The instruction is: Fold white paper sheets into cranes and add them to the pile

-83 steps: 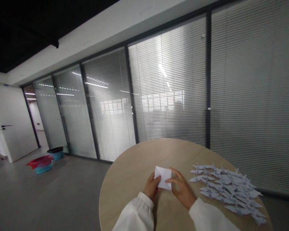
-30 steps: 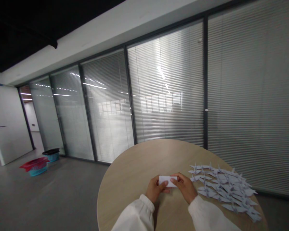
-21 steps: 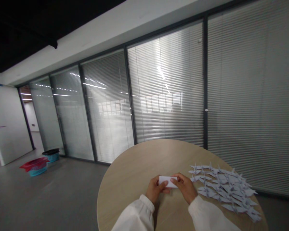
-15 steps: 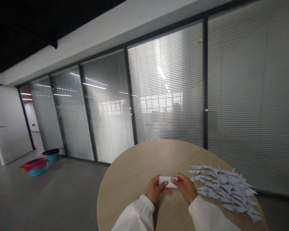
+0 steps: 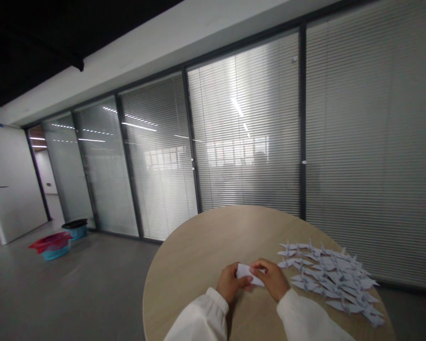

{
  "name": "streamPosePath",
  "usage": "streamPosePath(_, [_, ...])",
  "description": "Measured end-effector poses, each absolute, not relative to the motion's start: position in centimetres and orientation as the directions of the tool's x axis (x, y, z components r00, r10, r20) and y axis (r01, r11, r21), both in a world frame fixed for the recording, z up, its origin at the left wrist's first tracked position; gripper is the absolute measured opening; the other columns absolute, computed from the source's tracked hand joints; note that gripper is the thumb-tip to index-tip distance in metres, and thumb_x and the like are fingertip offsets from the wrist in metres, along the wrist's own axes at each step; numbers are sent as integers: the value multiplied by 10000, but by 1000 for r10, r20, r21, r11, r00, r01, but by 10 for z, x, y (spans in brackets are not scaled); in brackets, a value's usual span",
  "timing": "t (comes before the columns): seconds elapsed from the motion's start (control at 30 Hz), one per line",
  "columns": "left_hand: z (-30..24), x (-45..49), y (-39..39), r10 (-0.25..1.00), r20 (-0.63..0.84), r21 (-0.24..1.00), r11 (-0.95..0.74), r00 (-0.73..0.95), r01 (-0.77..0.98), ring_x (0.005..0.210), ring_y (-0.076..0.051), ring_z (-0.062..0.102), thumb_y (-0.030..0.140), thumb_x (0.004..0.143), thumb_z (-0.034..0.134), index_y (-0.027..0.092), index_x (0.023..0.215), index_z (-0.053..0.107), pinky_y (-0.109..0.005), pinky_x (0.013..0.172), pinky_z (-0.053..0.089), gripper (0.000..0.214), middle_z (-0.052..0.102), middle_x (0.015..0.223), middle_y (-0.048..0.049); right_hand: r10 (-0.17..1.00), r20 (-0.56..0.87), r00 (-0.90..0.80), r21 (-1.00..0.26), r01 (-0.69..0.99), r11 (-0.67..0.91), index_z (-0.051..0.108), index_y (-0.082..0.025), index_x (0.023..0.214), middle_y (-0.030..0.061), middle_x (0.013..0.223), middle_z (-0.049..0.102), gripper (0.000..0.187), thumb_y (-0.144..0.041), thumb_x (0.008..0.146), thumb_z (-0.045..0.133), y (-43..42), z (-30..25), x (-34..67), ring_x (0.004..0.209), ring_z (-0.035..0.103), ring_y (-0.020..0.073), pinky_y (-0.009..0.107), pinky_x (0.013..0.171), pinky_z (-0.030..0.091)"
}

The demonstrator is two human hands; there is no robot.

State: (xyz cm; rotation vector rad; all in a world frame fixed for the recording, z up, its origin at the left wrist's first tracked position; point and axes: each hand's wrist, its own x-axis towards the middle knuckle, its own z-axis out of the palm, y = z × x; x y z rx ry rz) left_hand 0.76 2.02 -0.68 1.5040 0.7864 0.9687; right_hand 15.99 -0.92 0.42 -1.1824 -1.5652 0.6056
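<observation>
A small folded sheet of white paper (image 5: pixel 243 271) is held between my two hands over the round wooden table. My left hand (image 5: pixel 230 282) grips its left end, thumb across the near face. On the other side my right hand (image 5: pixel 270 278) pinches the paper's right part with thumb and fingers, covering much of it. The paper tilts down to the right. Several folded white paper cranes (image 5: pixel 332 277) lie close together in rows on the table, to the right of my right hand.
The round table (image 5: pixel 184 251) has a pale wood top. Glass partitions with blinds (image 5: pixel 248 128) stand behind it. On the floor at the left are a blue bin with a red liner (image 5: pixel 53 246) and one with a black liner (image 5: pixel 77 228), near an open white door (image 5: pixel 14 180).
The paper has turned from nearly level to slanting down to the right. My right fingers have shifted left over its upper edge, and both hands have dropped slightly.
</observation>
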Motion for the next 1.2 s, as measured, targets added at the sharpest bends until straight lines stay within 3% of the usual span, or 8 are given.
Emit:
streamPosePath(0.17, [-2,7,20,898,184,980,-199,400,-3,496,-132,542,292,505,720,99,727,601,-245,486,450,318,612,585,-24,913,403,60,-868,342,361,630,-158,681,45,670,654,287,-432,672,545,-10,5,160,651,575,184,256,601,419])
streamPosePath(0.37, [8,6,22,947,217,976,-208,239,-63,379,-72,438,300,480,737,127,537,505,-192,409,372,295,488,411,45,927,369,70,-897,289,335,620,-146,681,33,625,637,299,-437,665,552,-8,5,160,604,566,168,240,557,412])
streamPosePath(0.5, [10,5,23,950,243,967,-221,197,-126,372,-62,416,336,475,742,130,511,492,-186,407,349,326,451,393,55,946,321,48,-928,218,304,616,-141,660,26,611,633,320,-457,629,577,-8,4,159,592,563,163,239,555,412])
streamPosePath(0.67, [8,5,23,945,245,968,-224,217,-117,396,-75,440,371,508,722,101,573,567,-197,429,362,318,460,413,43,960,278,28,-953,129,273,617,-129,655,38,615,647,341,-464,590,608,-7,5,158,594,578,169,250,559,423])
streamPosePath(1.2, [7,4,23,957,147,984,-114,252,-140,446,-98,497,407,479,734,96,629,603,-229,484,428,370,509,469,21,960,280,9,-955,106,277,612,-141,660,39,617,654,380,-507,562,619,-8,6,160,600,587,176,258,568,441])
